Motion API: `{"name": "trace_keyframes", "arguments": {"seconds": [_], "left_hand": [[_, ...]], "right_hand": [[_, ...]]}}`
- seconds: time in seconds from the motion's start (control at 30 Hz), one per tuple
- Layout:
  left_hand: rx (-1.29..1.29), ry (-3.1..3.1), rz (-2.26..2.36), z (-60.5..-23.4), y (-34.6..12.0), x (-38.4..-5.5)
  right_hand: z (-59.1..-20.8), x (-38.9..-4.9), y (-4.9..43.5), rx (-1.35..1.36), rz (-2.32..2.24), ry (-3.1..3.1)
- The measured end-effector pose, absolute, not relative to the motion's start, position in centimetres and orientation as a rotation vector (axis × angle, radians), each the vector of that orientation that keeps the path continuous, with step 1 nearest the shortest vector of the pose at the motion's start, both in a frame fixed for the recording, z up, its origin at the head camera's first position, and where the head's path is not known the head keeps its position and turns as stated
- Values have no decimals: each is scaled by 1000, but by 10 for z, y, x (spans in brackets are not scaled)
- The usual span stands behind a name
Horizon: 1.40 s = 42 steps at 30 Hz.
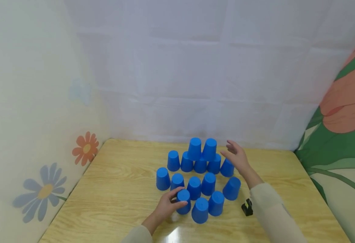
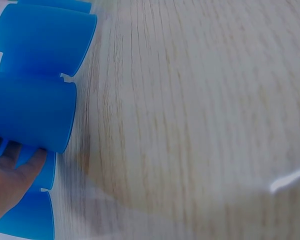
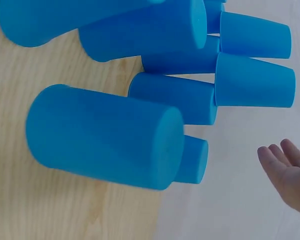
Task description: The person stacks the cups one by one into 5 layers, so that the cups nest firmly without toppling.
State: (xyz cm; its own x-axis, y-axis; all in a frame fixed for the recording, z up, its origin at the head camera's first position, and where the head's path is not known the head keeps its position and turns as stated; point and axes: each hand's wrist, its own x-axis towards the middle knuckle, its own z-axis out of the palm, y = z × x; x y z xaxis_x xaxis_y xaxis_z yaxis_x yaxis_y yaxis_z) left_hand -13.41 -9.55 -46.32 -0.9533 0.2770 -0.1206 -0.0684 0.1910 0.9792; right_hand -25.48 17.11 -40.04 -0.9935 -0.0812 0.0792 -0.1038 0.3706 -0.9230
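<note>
L hand (image 2: 10,182) touches blue cup (image 2: 32,112), w/ other blue cups (image 2: 45,40) nearby on wood-grain tbl (image 2: 190,110).

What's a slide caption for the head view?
Left hand holds a blue cup; right hand hovers beside stacked cups.

The cups (image 1: 200,212) look like smooth plastic, mostly matt. The tabletop (image 1: 113,192) shows wood grain with a glossy highlight. The backdrop (image 1: 180,74) resembles creased matt cloth; the 2 sleeves (image 1: 276,214), matt fabric.

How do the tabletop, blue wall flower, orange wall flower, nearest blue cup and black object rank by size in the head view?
Largest to smallest:
wooden tabletop
blue wall flower
orange wall flower
nearest blue cup
black object
</note>
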Motion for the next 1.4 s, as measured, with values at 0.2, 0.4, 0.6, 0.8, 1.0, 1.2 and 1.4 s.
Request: {"name": "trace_keyframes", "arguments": {"seconds": [0.2,0.4,0.6,0.8,1.0,1.2,1.4], "left_hand": [[196,2221,1814,-476,-97,-139],[191,2267,1772,-493,-99,-146],[208,2295,1759,-494,-100,-147],[229,2265,1775,-496,-100,-149],[231,2284,1769,-493,-99,-147],[218,2288,1777,-493,-99,-148],[228,2295,1773,-486,-98,-150]], "right_hand": [[-413,-238,186,268,1791,-2494],[-435,-222,195,198,1825,-2480],[-446,-204,197,120,1886,-2444],[-459,-192,200,28,1884,-2480],[-475,-188,200,-13,1853,-2543],[-487,-186,200,-34,1860,-2553],[-490,-184,200,-64,1875,-2549]]}}
